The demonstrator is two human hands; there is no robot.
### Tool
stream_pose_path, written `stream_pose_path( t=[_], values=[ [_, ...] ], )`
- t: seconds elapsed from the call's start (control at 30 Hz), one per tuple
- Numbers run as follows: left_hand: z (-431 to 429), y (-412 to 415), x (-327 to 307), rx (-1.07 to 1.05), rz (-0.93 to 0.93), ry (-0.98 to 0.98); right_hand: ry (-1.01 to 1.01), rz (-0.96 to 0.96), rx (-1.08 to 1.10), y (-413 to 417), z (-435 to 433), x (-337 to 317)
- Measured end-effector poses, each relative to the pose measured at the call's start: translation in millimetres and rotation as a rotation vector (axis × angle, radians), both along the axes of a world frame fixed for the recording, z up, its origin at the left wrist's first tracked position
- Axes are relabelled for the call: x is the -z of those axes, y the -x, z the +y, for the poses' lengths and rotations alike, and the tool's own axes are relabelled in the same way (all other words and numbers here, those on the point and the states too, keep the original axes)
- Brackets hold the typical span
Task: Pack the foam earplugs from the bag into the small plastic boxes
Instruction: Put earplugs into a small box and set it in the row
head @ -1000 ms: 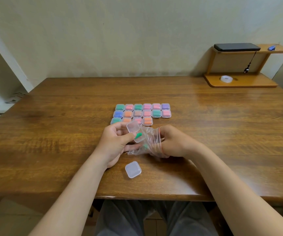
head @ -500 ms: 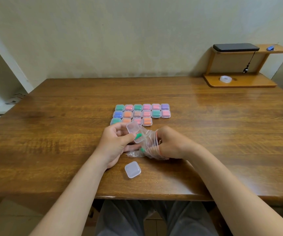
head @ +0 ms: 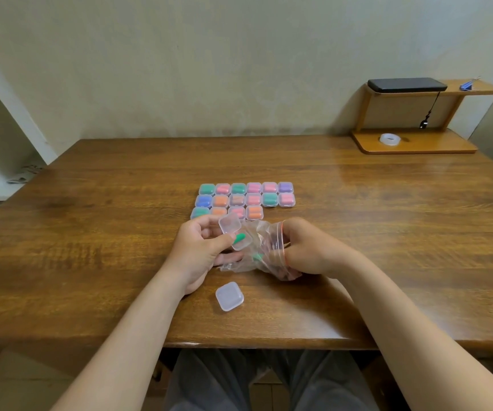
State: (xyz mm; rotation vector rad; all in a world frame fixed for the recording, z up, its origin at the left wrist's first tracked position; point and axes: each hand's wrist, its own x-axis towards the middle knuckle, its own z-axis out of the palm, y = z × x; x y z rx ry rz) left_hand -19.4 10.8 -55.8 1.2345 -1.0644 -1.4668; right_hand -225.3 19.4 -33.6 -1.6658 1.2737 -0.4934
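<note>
grey trousers [head: 272, 381] show under the near edge of the wooden counter [head: 91, 262]. just past that edge, a closed clear box [head: 229, 296] lies flat, apart from both hands and with nothing seen inside. beyond it, left hand [head: 199, 249]: grip closed on an open box [head: 241, 241], thumb on the near side, fingers behind, lid tipped up and away. one green earplug [head: 239, 239] lies in its tray, beside the thumb tip. touching the box on the right, a clear zip bag [head: 255, 247], crumpled, its bottom resting on the counter. right hand [head: 309, 252]: fingers pushed into the bag mouth, red zip edge wrapped round them; fingertips blurred behind plastic, so cannot tell whether this grip holds anything. a second earplug [head: 258, 256], green, shows through the bag low down, near the left fingers. farther off, filled boxes [head: 245, 200] packed in three touching rows, six, six and four seen, the near-left ones partly hidden by the left hand; contents green, pink, orange, blue, purple. far right corner: a wooden shelf [head: 453, 148], tape roll [head: 389, 139] on the lower board, black device [head: 407, 84] on top with a cord hanging down.
</note>
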Motion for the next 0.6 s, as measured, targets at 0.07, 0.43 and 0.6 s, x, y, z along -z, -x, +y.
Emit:
stream_pose_path(
  t=[0.07, 0.43, 0.6],
  values=[
    [0, 0, 0, 0.002, 0.005, -0.002, 0.033, -0.013, 0.02, 2, 2, 0],
    [1, 1, -2, -0.017, 0.02, -0.015, 0.189, -0.096, 0.162, 27, 1, 6],
    [3, 1, -2, -0.029, 0.037, -0.013, 0.177, -0.164, 0.218, 38, 4, -1]
  ],
)
